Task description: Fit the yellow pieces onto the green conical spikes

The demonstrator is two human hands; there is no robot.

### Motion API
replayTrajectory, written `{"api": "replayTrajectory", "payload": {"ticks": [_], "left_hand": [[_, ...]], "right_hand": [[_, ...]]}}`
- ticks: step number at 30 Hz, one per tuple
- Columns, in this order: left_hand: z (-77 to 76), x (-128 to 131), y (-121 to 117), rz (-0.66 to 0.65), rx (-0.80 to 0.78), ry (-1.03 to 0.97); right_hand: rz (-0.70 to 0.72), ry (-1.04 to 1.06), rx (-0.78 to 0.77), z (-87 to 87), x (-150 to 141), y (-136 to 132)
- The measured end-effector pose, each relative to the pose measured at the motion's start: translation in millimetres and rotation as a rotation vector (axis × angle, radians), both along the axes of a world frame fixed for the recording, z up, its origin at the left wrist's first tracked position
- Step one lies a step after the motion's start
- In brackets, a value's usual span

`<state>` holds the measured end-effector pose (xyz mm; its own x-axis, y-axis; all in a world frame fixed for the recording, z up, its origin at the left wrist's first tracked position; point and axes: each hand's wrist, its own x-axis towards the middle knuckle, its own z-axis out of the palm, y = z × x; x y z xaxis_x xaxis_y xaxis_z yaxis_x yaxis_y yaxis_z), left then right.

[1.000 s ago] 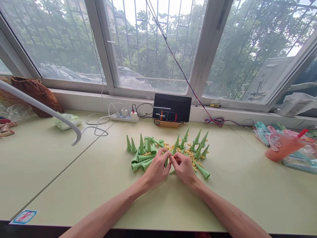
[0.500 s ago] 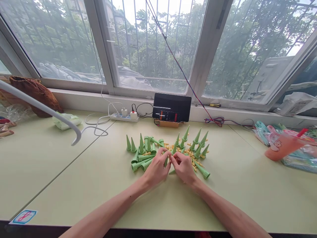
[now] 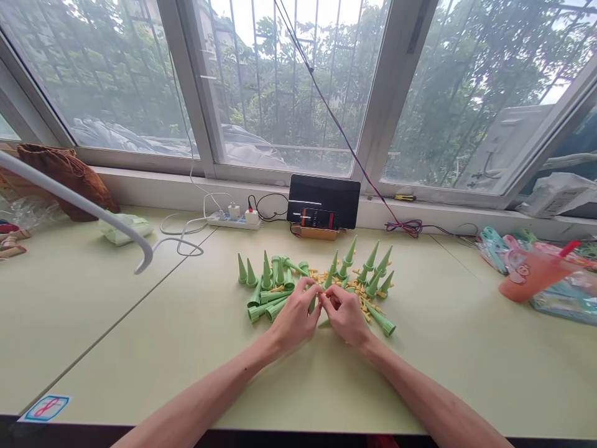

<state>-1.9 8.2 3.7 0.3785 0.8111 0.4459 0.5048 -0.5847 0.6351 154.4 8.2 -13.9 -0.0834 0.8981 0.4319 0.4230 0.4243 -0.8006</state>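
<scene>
My left hand (image 3: 295, 312) is closed, with a green plastic cone spike (image 3: 312, 305) partly showing between its fingers. Close against it, my right hand (image 3: 347, 315) pinches at the same spot; whatever its fingertips hold is too small and covered to make out. Around both hands lie many more of these hollow cones. Several stand point up, like the upright cones (image 3: 372, 256) at the right, and others lie on their sides, like the lying cone (image 3: 383, 321). Small yellow plastic pieces (image 3: 364, 292) are scattered between them, behind and beside my right hand.
At the back, a phone (image 3: 319, 219) leans on a dark tablet (image 3: 336, 190). A power strip (image 3: 233, 220) with white cables stands left of it. An orange cup (image 3: 522, 277) with a straw tilts at the right. A white curved bar (image 3: 93, 199) crosses the left side.
Both hands hold nearly the same place and pose. The cones and yellow pieces look unmoved.
</scene>
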Motion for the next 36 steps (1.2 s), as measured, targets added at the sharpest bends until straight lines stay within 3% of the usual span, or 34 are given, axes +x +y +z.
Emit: {"api": "replayTrajectory", "payload": {"ticks": [36], "left_hand": [[-2.6, 0.4, 2.1, -0.004, -0.027, -0.006]], "right_hand": [[0.019, -0.006, 0.015, 0.5, 1.6, 2.1]]}}
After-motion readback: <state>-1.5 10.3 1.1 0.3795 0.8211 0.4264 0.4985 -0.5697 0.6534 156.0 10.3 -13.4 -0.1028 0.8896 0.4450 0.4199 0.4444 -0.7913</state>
